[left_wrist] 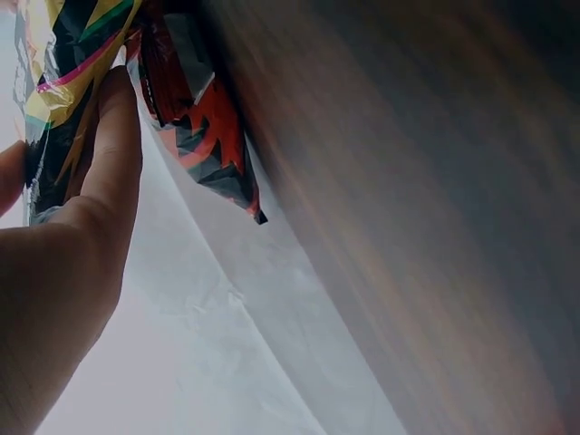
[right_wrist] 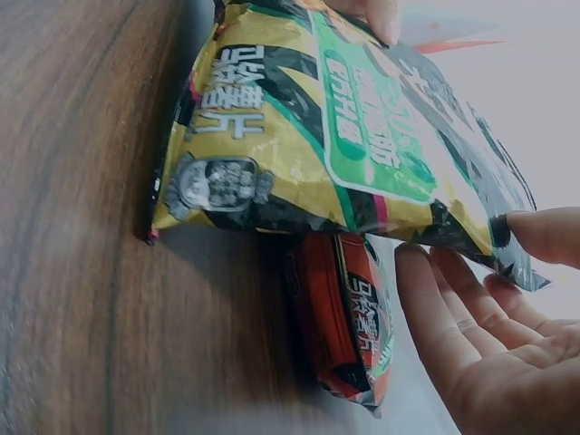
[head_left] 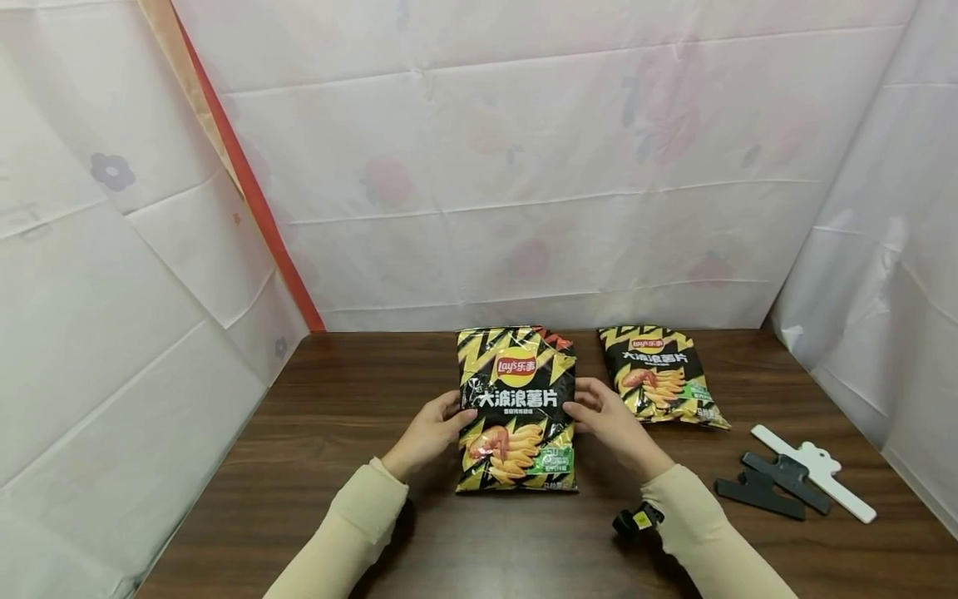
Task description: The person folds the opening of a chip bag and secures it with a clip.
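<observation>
Both hands hold a black-and-yellow Lay's potato chip bag (head_left: 516, 408) near the middle of the table, its printed front facing me. My left hand (head_left: 430, 428) grips its left edge, thumb on the front and fingers behind. On the right edge my right hand (head_left: 609, 420) pinches the bag the same way; in the right wrist view its thumb (right_wrist: 544, 237) presses the front. Beyond the held bag is a red-and-black bag (right_wrist: 340, 317), mostly hidden in the head view. The left wrist view shows this red bag (left_wrist: 208, 136) past my left fingers.
Another black-and-yellow chip bag (head_left: 659, 374) lies at the back right of the brown wooden table (head_left: 322, 449). Near the right edge are a white clip (head_left: 823, 478) and two black clips (head_left: 789, 478) (head_left: 759, 497). Pale printed sheets (head_left: 524, 166) hang around the table.
</observation>
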Motion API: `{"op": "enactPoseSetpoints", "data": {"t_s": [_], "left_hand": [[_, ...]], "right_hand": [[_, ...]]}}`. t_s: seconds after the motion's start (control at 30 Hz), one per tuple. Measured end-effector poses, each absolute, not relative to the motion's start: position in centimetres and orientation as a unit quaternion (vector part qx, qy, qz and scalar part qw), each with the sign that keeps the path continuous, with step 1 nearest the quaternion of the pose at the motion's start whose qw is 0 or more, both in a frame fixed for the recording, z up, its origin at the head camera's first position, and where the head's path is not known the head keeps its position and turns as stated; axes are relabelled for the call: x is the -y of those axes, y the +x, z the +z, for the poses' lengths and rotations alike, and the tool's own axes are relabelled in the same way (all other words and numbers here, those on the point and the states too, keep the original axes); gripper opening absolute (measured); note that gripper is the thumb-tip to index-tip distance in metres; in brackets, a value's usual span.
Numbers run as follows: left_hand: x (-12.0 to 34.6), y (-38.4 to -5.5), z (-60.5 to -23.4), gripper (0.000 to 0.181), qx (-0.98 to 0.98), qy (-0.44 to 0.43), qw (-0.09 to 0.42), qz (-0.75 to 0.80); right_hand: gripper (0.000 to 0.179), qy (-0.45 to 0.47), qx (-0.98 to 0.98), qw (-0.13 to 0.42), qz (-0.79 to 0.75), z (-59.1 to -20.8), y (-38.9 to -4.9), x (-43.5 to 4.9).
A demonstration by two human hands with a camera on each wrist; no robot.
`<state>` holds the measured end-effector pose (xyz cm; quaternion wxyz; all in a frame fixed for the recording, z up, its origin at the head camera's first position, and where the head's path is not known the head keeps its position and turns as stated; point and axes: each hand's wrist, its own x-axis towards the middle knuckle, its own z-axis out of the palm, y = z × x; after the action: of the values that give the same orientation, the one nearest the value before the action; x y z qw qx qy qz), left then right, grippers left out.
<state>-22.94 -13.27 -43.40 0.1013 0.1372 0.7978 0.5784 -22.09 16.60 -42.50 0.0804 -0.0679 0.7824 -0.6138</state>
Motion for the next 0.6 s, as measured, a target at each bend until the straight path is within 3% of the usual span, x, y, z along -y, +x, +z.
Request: {"op": "enactPoseSetpoints", "data": {"t_s": [0.4, 0.6], "left_hand": [[13.0, -22.9, -43.5, 0.045, -0.791, 0.141, 0.105, 0.585], [12.8, -22.7, -43.6, 0.057, -0.8, 0.138, 0.104, 0.575]], "right_hand": [[0.05, -0.057, -0.769, 0.031, -0.635, -41.4, -22.6, -17.6], [0.048, -0.046, -0.771, 0.011, -0.635, -40.9, -23.1, -17.6]]}}
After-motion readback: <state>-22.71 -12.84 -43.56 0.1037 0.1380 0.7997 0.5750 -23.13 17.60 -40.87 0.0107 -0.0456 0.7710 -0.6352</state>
